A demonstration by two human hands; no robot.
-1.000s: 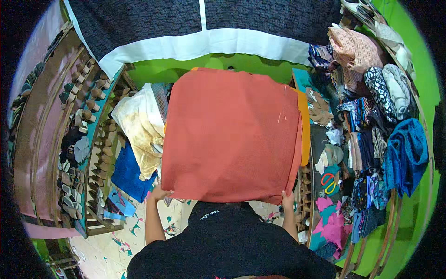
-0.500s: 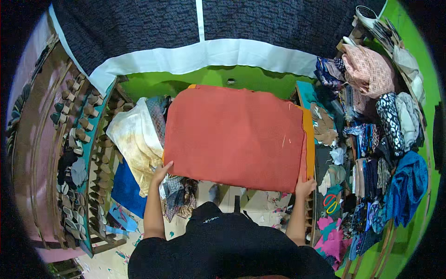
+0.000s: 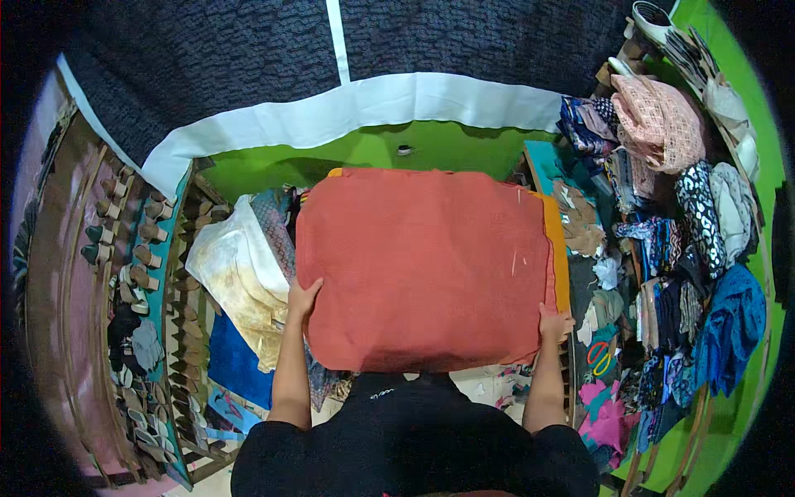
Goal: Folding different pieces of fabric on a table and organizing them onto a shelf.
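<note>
A large folded stack of brick-red cloth (image 3: 426, 265) spreads out in front of me, its corners rounded. Under its right side an orange cloth layer (image 3: 556, 253) shows as a strip. My left hand (image 3: 305, 300) grips the stack's left edge, thumb on top and the other fingers hidden beneath. At the lower right edge, my right hand (image 3: 555, 324) is closed on the cloth where the layers show. What supports the stack, if anything, is hidden under it.
Left of the stack drape white and yellowish fabric (image 3: 240, 269) and a blue cloth (image 3: 238, 352). Wooden racks of shoe forms (image 3: 178, 306) stand farther left. On the right lie scissors (image 3: 599, 358), pink scraps (image 3: 607, 418) and shelves of folded fabrics (image 3: 662, 306). A dark curtain (image 3: 472, 41) hangs ahead.
Both hands have shifted slightly right, the left one also a little upward. The stack's near edge has come closer to my body and now covers more of the floor.
</note>
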